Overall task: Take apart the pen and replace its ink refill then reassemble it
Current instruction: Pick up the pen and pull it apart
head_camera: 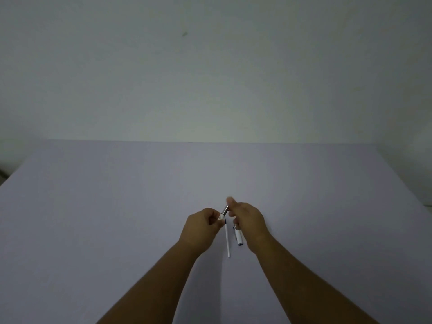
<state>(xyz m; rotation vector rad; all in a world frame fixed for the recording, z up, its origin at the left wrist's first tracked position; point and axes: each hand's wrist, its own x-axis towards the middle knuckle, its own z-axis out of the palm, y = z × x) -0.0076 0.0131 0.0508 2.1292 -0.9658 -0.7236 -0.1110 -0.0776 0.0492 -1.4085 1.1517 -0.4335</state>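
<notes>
fingers of my left hand [203, 222] and right hand [248, 219] pinch the pen tip piece [224, 212] between them; refill [227, 238] and cap [238, 235] lie just near of them.

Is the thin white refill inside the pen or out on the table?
Out. The refill lies bare on the table between the hands, beside the cap, while both hands grip the pen's front section.

Pale table [117, 206], thin white refill [227, 239] lying on it, pen cap [239, 236] just beside
</notes>
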